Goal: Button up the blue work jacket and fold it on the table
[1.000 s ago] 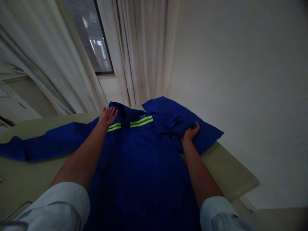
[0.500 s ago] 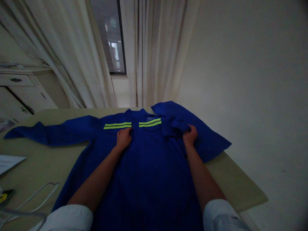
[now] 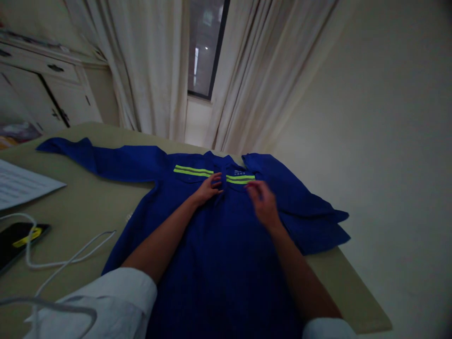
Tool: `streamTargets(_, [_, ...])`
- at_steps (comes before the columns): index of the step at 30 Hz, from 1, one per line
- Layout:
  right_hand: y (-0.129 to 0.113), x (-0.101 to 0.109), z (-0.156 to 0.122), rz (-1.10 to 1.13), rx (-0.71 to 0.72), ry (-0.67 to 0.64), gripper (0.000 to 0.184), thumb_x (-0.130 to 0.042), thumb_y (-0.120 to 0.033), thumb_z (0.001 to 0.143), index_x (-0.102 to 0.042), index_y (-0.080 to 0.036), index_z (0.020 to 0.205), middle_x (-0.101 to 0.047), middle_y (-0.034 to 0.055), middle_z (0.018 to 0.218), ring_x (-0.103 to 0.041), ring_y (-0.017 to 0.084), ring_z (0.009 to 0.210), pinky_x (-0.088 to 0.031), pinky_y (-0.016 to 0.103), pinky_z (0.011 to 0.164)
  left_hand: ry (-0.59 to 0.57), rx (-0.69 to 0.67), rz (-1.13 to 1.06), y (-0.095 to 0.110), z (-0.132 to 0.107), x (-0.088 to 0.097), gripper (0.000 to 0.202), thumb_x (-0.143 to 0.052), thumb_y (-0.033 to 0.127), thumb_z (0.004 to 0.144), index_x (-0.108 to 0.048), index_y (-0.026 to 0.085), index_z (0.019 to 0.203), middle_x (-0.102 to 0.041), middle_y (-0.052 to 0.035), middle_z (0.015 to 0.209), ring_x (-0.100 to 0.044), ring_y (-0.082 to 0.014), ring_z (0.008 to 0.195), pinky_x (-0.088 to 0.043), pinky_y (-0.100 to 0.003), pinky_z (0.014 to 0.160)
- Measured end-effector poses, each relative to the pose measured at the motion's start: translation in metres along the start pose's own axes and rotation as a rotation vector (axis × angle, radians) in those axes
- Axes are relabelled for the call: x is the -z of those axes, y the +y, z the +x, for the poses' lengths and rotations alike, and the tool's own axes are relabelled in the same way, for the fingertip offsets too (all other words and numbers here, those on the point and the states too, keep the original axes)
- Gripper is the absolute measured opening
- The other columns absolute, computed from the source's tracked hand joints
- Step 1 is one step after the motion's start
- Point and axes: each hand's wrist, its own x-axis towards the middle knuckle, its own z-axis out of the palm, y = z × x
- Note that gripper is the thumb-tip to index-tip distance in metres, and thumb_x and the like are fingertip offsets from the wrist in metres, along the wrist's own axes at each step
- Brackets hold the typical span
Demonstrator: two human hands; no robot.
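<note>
We've got the L hand (image 3: pixel 210 188) on the front of the blue work shirt (image 3: pixel 219 245), at the centre opening just below the collar (image 3: pixel 219 162). Its fingers are half-curled and touching the cloth, but we can't tell if they've pinched any fabric. The R hand (image 3: pixel 263 205) is blurred, over the chest just below the R-hand stripe. Its fingers look part-open w/ nothing visibly held; we can't tell if it's touching the shirt.

The shirt lies face-up on a beige table (image 3: pixel 81 212), collar toward the window (image 3: pixel 205 47), and its lower part runs toward us under both forearms. Two yellow-green reflective stripes (image 3: pixel 192 170) cross the chest, one each side of the opening. The L sleeve (image 3: pixel 106 160) is stretched out flat along the far side of the table, and the R sleeve (image 3: pixel 300 202) is bent back alongside the body, its end near the table edge. Both of our own white shirt cuffs (image 3: pixel 106 301) show at the bottom of the view.

Left of the shirt, on the table: a sheet of paper (image 3: pixel 21 186), a black phone (image 3: pixel 21 240) w/ a yellow mark, and a white cable (image 3: pixel 70 254) looping beside it. Beyond are white curtains (image 3: pixel 148 70) and a white cabinet (image 3: pixel 45 89).
</note>
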Motion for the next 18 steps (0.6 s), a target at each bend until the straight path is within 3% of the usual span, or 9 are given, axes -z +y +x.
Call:
streamTargets(1, [-0.02, -0.025, -0.007, 0.019, 0.175, -0.338, 0.045, -0.051, -0.058, 0.104, -0.063, -0.023, 0.13, -0.071, 0.0108, 0.121, -0.067, 0.027, 0.111, -0.05, 0.044, 0.103, -0.015, -0.001, 0.001, -0.001, 0.0, -0.001, 0.087, -0.074, 0.004, 0.068, -0.05, 0.023, 0.149, -0.047, -0.0208, 0.156, -0.057, -0.0346, 0.137, -0.052, -0.055, 0.108])
streamTargets(2, [-0.036, -0.049, -0.016, -0.008, 0.353, -0.585, 0.05, -0.058, -0.061, 0.101, -0.063, -0.024, 0.133, -0.071, 0.0108, 0.124, -0.065, 0.028, 0.118, -0.047, 0.044, 0.107, -0.026, -0.012, 0.013, -0.001, 0.0, -0.002, 0.085, -0.076, 0.006, 0.069, -0.05, 0.021, 0.149, -0.051, -0.0216, 0.153, -0.06, -0.0347, 0.134, -0.052, -0.055, 0.108])
streamTargets(3, [-0.047, -0.069, -0.024, -0.046, 0.476, -0.749, 0.053, -0.062, -0.063, 0.099, -0.062, -0.023, 0.134, -0.072, 0.0107, 0.125, -0.065, 0.027, 0.119, -0.045, 0.042, 0.107, -0.036, -0.029, 0.03, -0.001, 0.0, -0.002, 0.082, -0.076, 0.008, 0.072, -0.051, 0.019, 0.148, -0.054, -0.0216, 0.149, -0.062, -0.0341, 0.13, -0.052, -0.056, 0.107])
streamTargets(5, [-0.052, -0.094, -0.039, -0.14, 0.579, -0.895, 0.054, -0.062, -0.063, 0.099, -0.063, -0.02, 0.132, -0.074, 0.0113, 0.12, -0.066, 0.026, 0.113, -0.046, 0.039, 0.103, -0.032, -0.086, 0.107, 0.001, 0.001, 0.003, 0.071, -0.069, 0.007, 0.078, -0.054, 0.018, 0.146, -0.06, -0.0201, 0.145, -0.066, -0.0312, 0.125, -0.055, -0.053, 0.105])
streamTargets(8, [-0.032, -0.093, -0.05, -0.211, 0.475, -0.88, 0.043, -0.055, -0.057, 0.105, -0.066, -0.02, 0.122, -0.076, 0.0088, 0.104, -0.069, 0.022, 0.094, -0.047, 0.034, 0.09, 0.073, -0.192, 0.333, 0.005, 0.006, 0.013, 0.058, -0.052, 0.001, 0.081, -0.061, 0.015, 0.137, -0.069, -0.0166, 0.133, -0.071, -0.025, 0.116, -0.06, -0.047, 0.1])
streamTargets(11, [0.0, -0.065, -0.055, -0.109, 0.195, -0.722, 0.041, -0.048, -0.056, 0.108, -0.067, -0.021, 0.12, -0.071, 0.0026, 0.083, -0.064, 0.017, 0.072, -0.045, 0.028, 0.073, 0.164, -0.235, 0.455, 0.005, 0.009, 0.021, 0.053, -0.044, -0.002, 0.081, -0.068, 0.014, 0.125, -0.075, -0.0128, 0.12, -0.073, -0.0213, 0.109, -0.058, -0.045, 0.104])
streamTargets(13, [0.018, -0.047, -0.059, -0.023, -0.041, -0.596, 0.044, -0.046, -0.057, 0.107, -0.067, -0.021, 0.12, -0.062, -0.0025, 0.068, -0.055, 0.015, 0.059, -0.039, 0.026, 0.061, 0.168, -0.238, 0.481, 0.003, 0.009, 0.021, 0.05, -0.043, -0.003, 0.082, -0.07, 0.014, 0.121, -0.077, -0.0105, 0.115, -0.073, -0.0204, 0.106, -0.056, -0.043, 0.106])
streamTargets(15, [0.028, -0.037, -0.063, 0.01, -0.196, -0.552, 0.044, -0.053, -0.059, 0.104, -0.068, -0.02, 0.118, -0.055, -0.0053, 0.061, -0.05, 0.014, 0.054, -0.035, 0.025, 0.056, 0.146, -0.238, 0.516, 0.001, 0.007, 0.019, 0.048, -0.044, -0.003, 0.083, -0.073, 0.015, 0.117, -0.078, -0.0087, 0.114, -0.074, -0.0201, 0.104, -0.057, -0.04, 0.105])
streamTargets(18, [0.028, -0.037, -0.062, -0.02, -0.227, -0.548, 0.043, -0.062, -0.057, 0.099, -0.071, -0.02, 0.118, -0.058, -0.0033, 0.067, -0.054, 0.016, 0.059, -0.04, 0.027, 0.06, 0.09, -0.228, 0.577, 0.0, 0.003, 0.014, 0.046, -0.047, -0.002, 0.085, -0.074, 0.018, 0.116, -0.079, -0.0061, 0.113, -0.075, -0.0199, 0.105, -0.057, -0.036, 0.104])
